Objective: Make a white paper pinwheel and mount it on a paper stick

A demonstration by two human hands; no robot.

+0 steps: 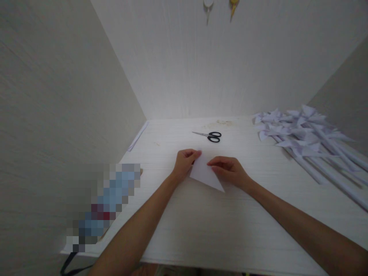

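A white sheet of paper [205,173], folded into a triangle, lies on the white table [218,226] in front of me. My left hand [185,161] pinches its upper corner between thumb and fingers. On the triangle's right edge my right hand [228,170] presses down with its fingertips. Both forearms reach in from the bottom of the view.
Black-handled scissors [211,136] lie shut behind the paper. A pile of white paper pinwheels on rolled paper sticks [309,140] fills the right side. A paper strip [138,137] lies along the left wall. A blurred patch [103,203] covers something at the left front. Walls enclose three sides.
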